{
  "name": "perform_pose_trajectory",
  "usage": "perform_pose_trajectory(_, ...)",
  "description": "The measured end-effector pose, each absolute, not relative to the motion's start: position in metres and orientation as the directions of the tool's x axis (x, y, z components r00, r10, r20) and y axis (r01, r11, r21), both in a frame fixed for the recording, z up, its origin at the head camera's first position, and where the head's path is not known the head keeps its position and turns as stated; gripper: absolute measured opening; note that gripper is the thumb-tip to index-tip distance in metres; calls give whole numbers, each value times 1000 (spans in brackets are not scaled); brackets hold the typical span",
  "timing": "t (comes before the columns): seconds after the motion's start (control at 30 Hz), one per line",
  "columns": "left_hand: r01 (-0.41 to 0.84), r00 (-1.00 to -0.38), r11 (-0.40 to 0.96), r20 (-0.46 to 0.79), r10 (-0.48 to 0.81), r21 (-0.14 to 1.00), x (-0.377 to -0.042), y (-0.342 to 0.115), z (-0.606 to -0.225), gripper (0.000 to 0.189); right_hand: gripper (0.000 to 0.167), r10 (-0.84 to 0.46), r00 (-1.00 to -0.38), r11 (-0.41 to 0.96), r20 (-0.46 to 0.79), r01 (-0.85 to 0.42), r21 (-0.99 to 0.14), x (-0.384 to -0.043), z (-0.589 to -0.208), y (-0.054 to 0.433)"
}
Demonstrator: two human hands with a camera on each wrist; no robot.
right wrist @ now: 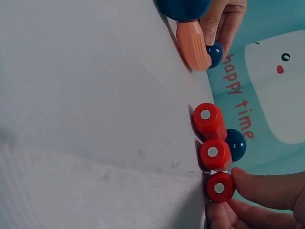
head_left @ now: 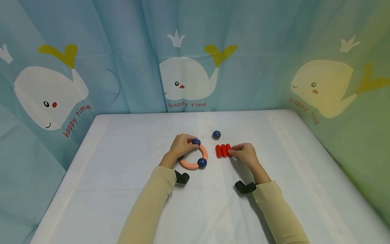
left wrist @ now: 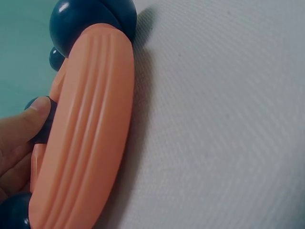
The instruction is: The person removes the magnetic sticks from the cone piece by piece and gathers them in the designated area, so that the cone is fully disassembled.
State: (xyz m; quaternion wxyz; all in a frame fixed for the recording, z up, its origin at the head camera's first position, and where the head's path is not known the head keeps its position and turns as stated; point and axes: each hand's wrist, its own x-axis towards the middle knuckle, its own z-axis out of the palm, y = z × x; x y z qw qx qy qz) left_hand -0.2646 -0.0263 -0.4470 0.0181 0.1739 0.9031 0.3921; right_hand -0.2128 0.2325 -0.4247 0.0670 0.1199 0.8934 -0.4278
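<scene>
My left hand [head_left: 181, 144] pinches a dark blue ball [head_left: 196, 142] at the far side of a ring. The ring is made of orange curved rods [head_left: 189, 165] with blue balls between them, and it lies on the table. In the left wrist view, one ribbed orange rod [left wrist: 90, 119] fills the foreground, and my thumb [left wrist: 39, 110] presses the ball behind it. Right of the ring, several straight red rods [head_left: 223, 150] lie side by side. My right hand [head_left: 246, 153] holds the rightmost red rod [right wrist: 220, 187] between thumb and fingers. Pale discs show on the rod ends.
A loose blue ball [head_left: 216, 135] sits just beyond the red rods. Everything lies on a white-covered table [head_left: 122, 203]. A blue-green curtain [head_left: 131, 67] with printed whales hangs along the table's back and sides. Black wrist-worn pieces [head_left: 244, 187] stick out inward from both sleeves.
</scene>
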Motion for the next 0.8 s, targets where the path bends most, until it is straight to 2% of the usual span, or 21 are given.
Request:
perform_pose_trajectory(0.27,296,-946,688,101,309,663,-253,-23,-435,44,36,149,-968,606,-202,251,-755,-208,-424,233)
perform_pose_trajectory(0.47,261,-949,678,56,310,687,-219,-25,-412,43,32,164,-986,644,-6,111,-757,-199,-425,231)
perform_pose_trajectory(0.63,347,-900,710,5,435,612,-192,-32,-413,41,25,138,-976,654,167,-37,-755,-193,-428,216)
perform_pose_trajectory(0.8,474,-847,678,80,525,562,-182,-38,-426,36,23,38,-981,634,189,-123,-764,-186,-429,189)
